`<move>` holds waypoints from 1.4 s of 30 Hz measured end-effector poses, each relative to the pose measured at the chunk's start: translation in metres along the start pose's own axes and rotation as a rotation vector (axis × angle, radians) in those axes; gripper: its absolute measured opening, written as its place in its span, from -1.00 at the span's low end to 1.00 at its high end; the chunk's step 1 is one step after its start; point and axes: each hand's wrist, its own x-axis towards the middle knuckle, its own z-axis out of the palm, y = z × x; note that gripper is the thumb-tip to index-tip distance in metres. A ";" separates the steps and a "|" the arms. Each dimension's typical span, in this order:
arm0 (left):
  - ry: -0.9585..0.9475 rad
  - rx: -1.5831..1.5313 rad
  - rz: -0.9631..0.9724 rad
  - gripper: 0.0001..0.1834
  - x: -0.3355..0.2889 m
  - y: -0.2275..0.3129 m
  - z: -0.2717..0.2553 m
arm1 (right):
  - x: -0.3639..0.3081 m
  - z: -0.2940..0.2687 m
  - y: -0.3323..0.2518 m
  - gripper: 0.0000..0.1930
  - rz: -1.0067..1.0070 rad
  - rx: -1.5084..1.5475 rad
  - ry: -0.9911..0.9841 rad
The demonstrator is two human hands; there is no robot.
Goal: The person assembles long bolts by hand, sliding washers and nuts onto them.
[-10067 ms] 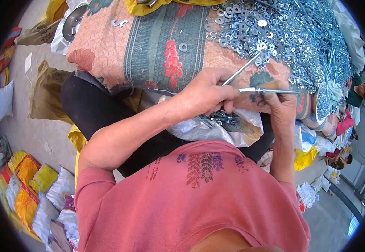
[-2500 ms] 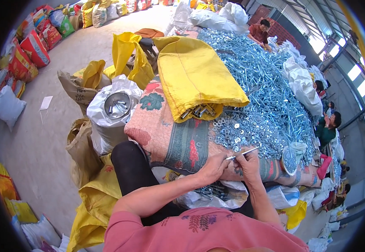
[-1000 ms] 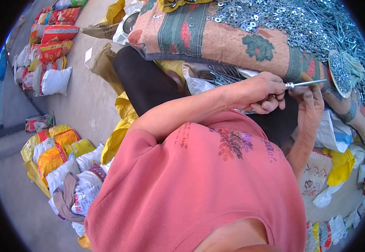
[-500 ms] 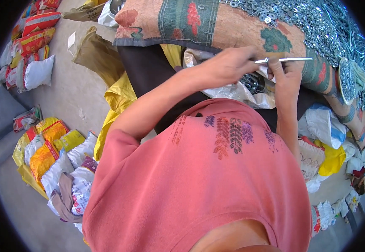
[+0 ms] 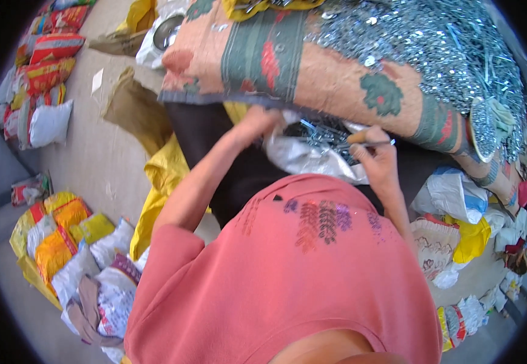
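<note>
My right hand (image 5: 377, 159) pinches a slim metal bolt (image 5: 385, 143), mostly covered by the fingers, its tip poking out to the right. Just left of that hand, an open white sack (image 5: 312, 162) in my lap holds a pile of long metal bolts (image 5: 321, 133). Over the sack's left side hovers my left hand (image 5: 260, 124), close to the table's cloth edge; motion smears its fingers, so whether it holds anything is unclear.
Ahead stands a table under a patterned cloth (image 5: 330, 76), heaped with washers (image 5: 397, 42) and long bolts. A bowl of small parts (image 5: 483, 128) sits at its right. Filled bags (image 5: 63, 236) stand on the floor at left; a white-and-blue sack (image 5: 454, 191) lies at right.
My hands have come apart: the left moved left and down to the sack, while the right lowered with the bolt. The view has shifted, showing more of the tabletop.
</note>
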 end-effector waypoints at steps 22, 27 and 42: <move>-0.115 0.361 0.699 -0.77 -0.066 0.093 0.097 | -0.017 -0.013 -0.012 -0.84 0.197 0.538 0.141; -0.140 0.552 0.739 -0.75 -0.042 0.071 0.102 | -0.012 -0.001 0.005 -0.86 0.339 0.398 0.196; 0.711 0.834 0.912 -0.83 0.103 0.173 -0.032 | -0.012 -0.013 -0.004 -0.84 0.139 -0.349 0.001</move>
